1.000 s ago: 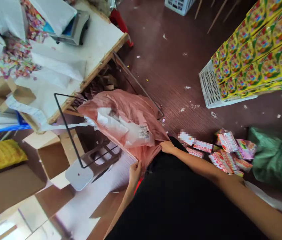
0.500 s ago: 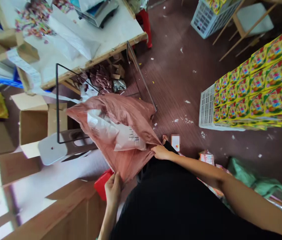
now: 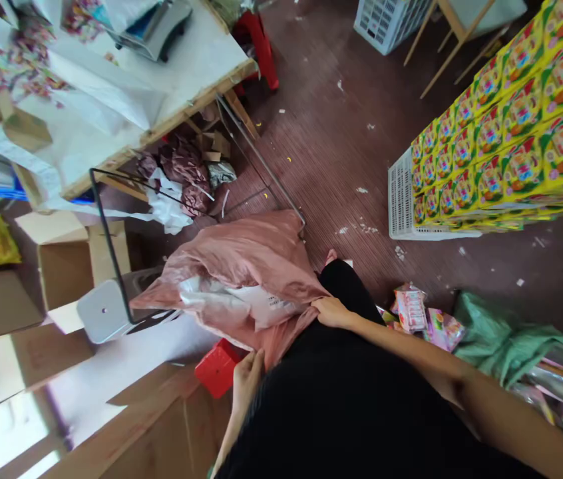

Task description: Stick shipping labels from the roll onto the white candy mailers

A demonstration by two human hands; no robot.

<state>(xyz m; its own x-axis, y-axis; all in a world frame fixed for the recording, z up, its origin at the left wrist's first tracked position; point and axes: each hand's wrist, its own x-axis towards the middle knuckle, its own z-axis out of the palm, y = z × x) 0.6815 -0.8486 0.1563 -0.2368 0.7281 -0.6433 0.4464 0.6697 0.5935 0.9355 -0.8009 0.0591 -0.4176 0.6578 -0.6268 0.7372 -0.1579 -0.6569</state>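
Note:
A large reddish-brown plastic sack (image 3: 256, 246) hangs in front of me, its mouth partly open towards my body. White plastic packages (image 3: 266, 303) with printed text lie inside it. My left hand (image 3: 248, 374) pinches the near edge of the sack's mouth. On the other side, my right hand (image 3: 332, 313) is closed round a gathered part of the rim. A dark metal frame (image 3: 104, 233) stands beside the sack, with a grey bar of it (image 3: 261, 156) behind. The bottom of the sack is hidden.
A worktable (image 3: 196, 56) with wrapped sweets and a scale stands at upper left. Yellow boxes (image 3: 491, 143) are stacked on a white crate (image 3: 401, 199) at right. Cardboard boxes (image 3: 66, 273), a grey stool (image 3: 104, 311) and a red stool (image 3: 217, 367) lie left. A green sack (image 3: 496, 339) is at right.
My view has shifted. Both hands keep hold of the sack's rim and have drawn closer to my body; the sack's mouth looks narrower, covering more of the white packages.

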